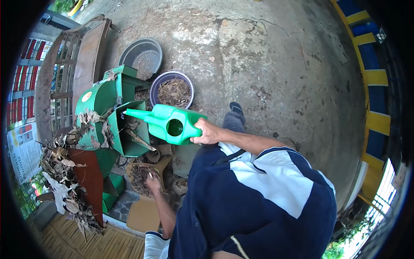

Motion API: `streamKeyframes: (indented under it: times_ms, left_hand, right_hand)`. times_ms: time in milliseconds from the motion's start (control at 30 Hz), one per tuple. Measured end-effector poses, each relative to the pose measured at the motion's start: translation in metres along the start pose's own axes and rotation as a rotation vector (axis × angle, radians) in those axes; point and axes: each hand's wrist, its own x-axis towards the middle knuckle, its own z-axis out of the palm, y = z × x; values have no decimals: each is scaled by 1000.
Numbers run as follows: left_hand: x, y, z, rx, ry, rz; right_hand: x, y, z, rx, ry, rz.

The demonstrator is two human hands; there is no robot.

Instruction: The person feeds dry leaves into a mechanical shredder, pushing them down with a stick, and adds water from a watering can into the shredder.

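Observation:
My right hand (pixel 208 131) is wrapped round the handle end of a green watering can (pixel 159 115). The can is held tilted, and its long spout reaches to the open green hopper (pixel 129 146) of a machine. Dry leaves and a stick lie in that hopper. Lower down, my left hand (pixel 153 182) is at a tan container (pixel 164 166) with brown shredded matter (pixel 140 177) in it. The fingers of this hand are too small and partly hidden to make out their grip.
The green machine body (pixel 92 101) stands at the left, with a heap of dry leaves (pixel 64 172) beside it. A round tub of leaves (pixel 192 97) and a dark basin (pixel 160 54) sit beyond. A wooden bench (pixel 88 56) stands behind. Concrete floor (pixel 293 73) spreads right.

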Motion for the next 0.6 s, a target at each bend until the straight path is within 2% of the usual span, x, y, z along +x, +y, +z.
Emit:
streamKeyframes:
  times_ms: [133, 233, 267, 333, 400, 433, 467, 533, 600]
  left_hand:
    - [-91, 16, 13, 133, -12, -82]
    - [-163, 53, 23, 78, 50, -146]
    - [-184, 66, 31, 41, 78, -134]
    - [-220, 86, 43, 99, 153, -104]
    - [-249, 103, 63, -6, 98, -389]
    - [-262, 93, 77, -44, 87, -286]
    - [-275, 113, 84, -48, 88, -301]
    - [-288, 158, 98, -228, -21, -509]
    - [-289, 195, 112, -198, -18, -561]
  right_hand:
    - [-14, 26, -66, 32, -18, -42]
    - [-29, 27, -130, 73, 1, -50]
    - [-30, 26, -156, 83, 28, -76]
    - [-36, 39, -200, 67, 104, -258]
    - [-49, 44, -245, 47, 61, -156]
    - [-56, 44, -270, 28, 42, -63]
    - [-62, 51, -292, 12, 62, -30]
    - [-66, 46, -331, 48, 219, -28]
    - [-72, 63, -364, 97, 331, 33]
